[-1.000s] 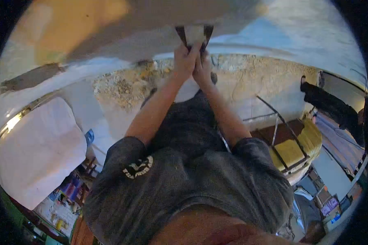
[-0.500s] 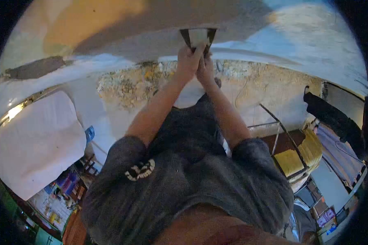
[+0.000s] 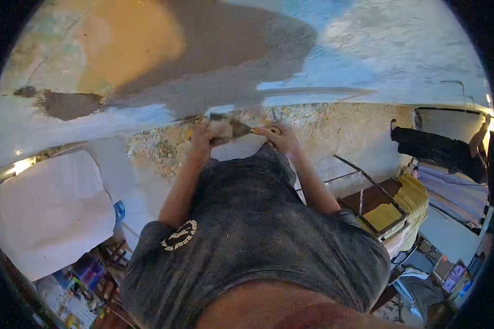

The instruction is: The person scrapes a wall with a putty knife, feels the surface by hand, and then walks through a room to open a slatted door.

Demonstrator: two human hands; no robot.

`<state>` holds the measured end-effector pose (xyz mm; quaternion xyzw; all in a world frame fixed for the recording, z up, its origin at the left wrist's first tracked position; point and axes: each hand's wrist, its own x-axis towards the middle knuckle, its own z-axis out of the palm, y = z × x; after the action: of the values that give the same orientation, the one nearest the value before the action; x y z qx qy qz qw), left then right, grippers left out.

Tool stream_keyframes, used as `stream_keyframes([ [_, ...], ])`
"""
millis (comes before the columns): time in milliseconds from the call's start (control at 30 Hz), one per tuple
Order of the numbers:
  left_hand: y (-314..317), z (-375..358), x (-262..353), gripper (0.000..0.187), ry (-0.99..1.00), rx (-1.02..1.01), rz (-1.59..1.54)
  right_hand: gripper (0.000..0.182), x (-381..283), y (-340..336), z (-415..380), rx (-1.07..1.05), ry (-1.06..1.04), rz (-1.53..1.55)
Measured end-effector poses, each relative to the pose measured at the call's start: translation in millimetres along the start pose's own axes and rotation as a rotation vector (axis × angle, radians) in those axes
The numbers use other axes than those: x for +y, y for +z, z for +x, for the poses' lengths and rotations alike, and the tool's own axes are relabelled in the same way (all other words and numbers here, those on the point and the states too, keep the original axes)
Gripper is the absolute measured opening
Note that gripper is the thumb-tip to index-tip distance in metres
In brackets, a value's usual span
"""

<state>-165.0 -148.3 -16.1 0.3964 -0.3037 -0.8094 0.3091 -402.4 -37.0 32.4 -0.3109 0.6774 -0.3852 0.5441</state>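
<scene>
My left hand (image 3: pixel 202 138) is closed on a flat, wide blade (image 3: pixel 219 117) that is blurred at its edges. To its right, my right hand (image 3: pixel 282 140) grips the handle of a putty knife (image 3: pixel 240 129), whose dark triangular blade points left and touches or overlaps the other blade. Both hands are in front of my body, just below a painted surface (image 3: pixel 324 71) that bears a large grey-brown smooth patch (image 3: pixel 214 55) and an orange-toned area. Behind the hands runs a rough, flaking band of wall (image 3: pixel 164 145).
At left hangs a large white sheet (image 3: pixel 52 211). On the right stand a metal frame (image 3: pixel 380 192) and a yellow cloth (image 3: pixel 414 205), with dark clothing (image 3: pixel 436 147) hanging beyond. Assorted household items lie at the lower left and lower right.
Both hands have come down from the painted surface and moved apart. The blades, earlier up against the grey patch, are now lower, and the view has tilted so more of that surface shows.
</scene>
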Motion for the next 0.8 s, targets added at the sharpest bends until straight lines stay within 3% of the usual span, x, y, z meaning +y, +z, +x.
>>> stream_keyframes([
  [67, 9, -23, 12, 0.032, -0.109, 0.008, 0.184, 0.032, -9, -4, -1, 0.014, -0.036, 0.042],
  [133, 31, -34, 25, 0.032, -0.126, 0.054, 0.230, 0.030, -18, 4, 8, 0.271, -0.300, 0.020],
  [167, 42, -37, 35, 0.033, -0.119, -0.010, 0.357, 0.030, -25, 9, 10, 0.275, -0.303, 0.022],
  [233, 48, -30, 30, 0.036, -0.110, -0.074, 0.481, 0.032, -62, 17, 7, 0.161, -0.336, 0.986],
  [267, 44, -17, 14, 0.039, -0.090, -0.169, 0.201, 0.032, -65, 13, 8, 0.162, -0.333, 0.986],
  [300, 44, -7, 5, 0.042, -0.068, -0.261, -0.079, 0.036, -68, 9, 10, 0.025, -0.446, 1.084],
  [333, 54, -4, 10, 0.042, -0.069, -0.259, -0.079, 0.040, -73, 5, 12, -0.116, -0.560, 1.177],
  [367, 62, -2, 14, 0.043, -0.084, -0.266, 0.020, 0.040, -78, -2, 12, -0.116, -0.555, 1.180],
  [500, 79, 8, 23, 0.045, -0.148, -0.232, 0.361, 0.038, -141, -54, -4, -0.062, -1.067, 0.903],
  [533, 78, 9, 24, 0.045, -0.119, -0.204, 0.533, 0.041, -166, -66, -21, -0.102, -1.148, 0.826],
  [633, 47, 14, 6, 0.045, -0.172, -0.196, 0.581, 0.046, -212, -99, -46, -0.316, -1.442, 0.585],
  [733, 29, 1, 7, 0.043, -0.277, -0.121, 0.624, 0.046, -226, -106, -62, -0.252, -1.529, 0.432],
  [800, 21, -2, 10, 0.042, -0.332, -0.050, 0.647, 0.042, -213, -103, -26, -0.332, -1.546, 0.471],
])
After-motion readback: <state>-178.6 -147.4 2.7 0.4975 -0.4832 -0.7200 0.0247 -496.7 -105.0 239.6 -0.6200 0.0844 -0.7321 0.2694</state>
